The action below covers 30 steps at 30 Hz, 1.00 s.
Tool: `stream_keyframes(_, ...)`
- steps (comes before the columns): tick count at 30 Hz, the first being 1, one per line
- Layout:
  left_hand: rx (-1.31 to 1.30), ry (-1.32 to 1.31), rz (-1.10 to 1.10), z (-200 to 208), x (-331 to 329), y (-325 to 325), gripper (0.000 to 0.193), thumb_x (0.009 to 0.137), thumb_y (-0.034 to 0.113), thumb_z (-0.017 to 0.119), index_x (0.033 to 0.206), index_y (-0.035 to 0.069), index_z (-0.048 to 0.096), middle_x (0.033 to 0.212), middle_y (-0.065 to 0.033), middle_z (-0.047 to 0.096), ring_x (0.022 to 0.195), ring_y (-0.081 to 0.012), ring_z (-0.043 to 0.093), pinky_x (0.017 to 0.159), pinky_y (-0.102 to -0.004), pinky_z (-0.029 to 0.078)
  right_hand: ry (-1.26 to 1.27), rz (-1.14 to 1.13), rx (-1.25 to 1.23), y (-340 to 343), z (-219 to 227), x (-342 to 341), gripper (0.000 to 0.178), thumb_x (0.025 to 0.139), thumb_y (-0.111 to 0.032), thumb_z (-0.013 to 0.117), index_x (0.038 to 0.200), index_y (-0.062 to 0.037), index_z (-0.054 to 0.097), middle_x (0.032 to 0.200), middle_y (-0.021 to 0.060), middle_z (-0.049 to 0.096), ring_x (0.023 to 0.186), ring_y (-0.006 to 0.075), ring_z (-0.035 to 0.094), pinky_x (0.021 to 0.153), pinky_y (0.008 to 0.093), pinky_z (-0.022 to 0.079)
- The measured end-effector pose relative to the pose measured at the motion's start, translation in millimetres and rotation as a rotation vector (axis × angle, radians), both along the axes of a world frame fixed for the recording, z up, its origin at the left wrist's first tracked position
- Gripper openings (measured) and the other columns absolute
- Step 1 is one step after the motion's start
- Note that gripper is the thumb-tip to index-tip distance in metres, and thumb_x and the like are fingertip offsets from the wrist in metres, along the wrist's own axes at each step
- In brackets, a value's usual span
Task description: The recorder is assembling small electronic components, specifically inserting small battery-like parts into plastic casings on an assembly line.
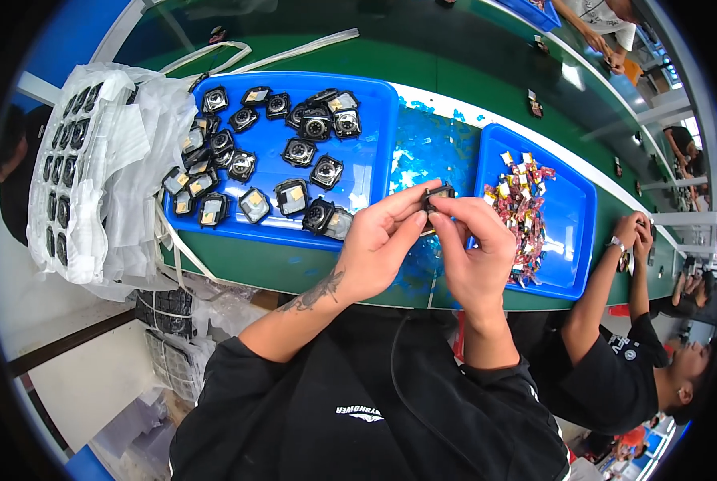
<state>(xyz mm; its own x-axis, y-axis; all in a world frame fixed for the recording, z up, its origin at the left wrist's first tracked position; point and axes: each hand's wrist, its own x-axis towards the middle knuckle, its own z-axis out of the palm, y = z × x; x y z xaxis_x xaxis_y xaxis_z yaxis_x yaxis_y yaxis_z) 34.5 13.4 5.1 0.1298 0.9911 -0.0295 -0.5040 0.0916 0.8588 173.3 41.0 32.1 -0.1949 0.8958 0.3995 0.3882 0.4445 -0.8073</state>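
My left hand (378, 244) and my right hand (479, 248) meet above the green bench, between two blue trays. Pinched between the fingertips of both is a small black watch case (440, 193), partly covered by fingers. To the left, a large blue tray (274, 184) bears many similar watch cases (301, 152), black and squarish, some with a round black part showing, others with a silvery or tan face. The smaller blue tray (568, 228) on the right carries a heap of small pink and gold parts (519, 212), too fine to name.
Blue film scraps (426, 152) litter the bench between the trays. Stacked white plastic trays (74, 172) with black parts stand at far left. Pale straps (310, 46) lie behind the large tray. A co-worker (615, 361) sits close on my right; small parts (534, 104) dot the green belt beyond.
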Motion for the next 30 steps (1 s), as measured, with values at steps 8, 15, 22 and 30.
stream_keyframes(8,0.024,-0.055,0.02,-2.7,3.7,-2.5,0.039,0.1,0.001,0.045,0.138,-0.006,0.043,0.128,-0.0129,0.058,0.116,-0.0165,0.057,0.1,-0.03,0.047,-0.04,-0.029,-0.137,-0.7,6.1,5.2,0.013,0.077,0.004,0.074,0.087,-0.0015,0.069,0.064,0.0037,0.06,0.044,0.0056,0.039,0.042,0.024,0.03)
stream_keyframes(15,0.026,0.024,0.027,-2.2,3.9,-3.7,0.04,0.1,0.001,0.046,0.138,-0.007,0.042,0.128,-0.0149,0.058,0.117,-0.0183,0.057,0.1,-0.0321,0.048,-0.059,-0.044,-0.17,-0.2,11.4,4.0,0.01,0.076,0.002,0.074,0.084,-0.0031,0.069,0.065,0.0034,0.06,0.045,0.0075,0.04,0.043,0.0256,0.031)
stream_keyframes(22,0.051,0.092,0.001,-1.5,1.2,-6.7,0.04,0.1,0.001,0.045,0.139,-0.006,0.043,0.127,-0.0113,0.058,0.114,-0.0136,0.056,0.098,-0.0291,0.047,-0.078,-0.023,-0.111,2.9,12.6,4.3,0.01,0.074,0.0,0.075,0.079,-0.004,0.067,0.067,0.0015,0.063,0.044,0.0078,0.037,0.042,0.0252,0.029)
stream_keyframes(30,0.098,0.005,-0.064,3.4,-1.1,-9.4,0.039,0.101,0.003,0.044,0.138,-0.006,0.044,0.123,-0.0117,0.061,0.11,-0.014,0.059,0.096,-0.0296,0.048,0.116,-0.03,-0.017,5.9,9.5,7.3,0.034,0.062,0.0,0.08,0.078,-0.0062,0.051,0.077,0.0053,0.045,0.073,0.0164,0.047,0.067,0.0268,0.04)
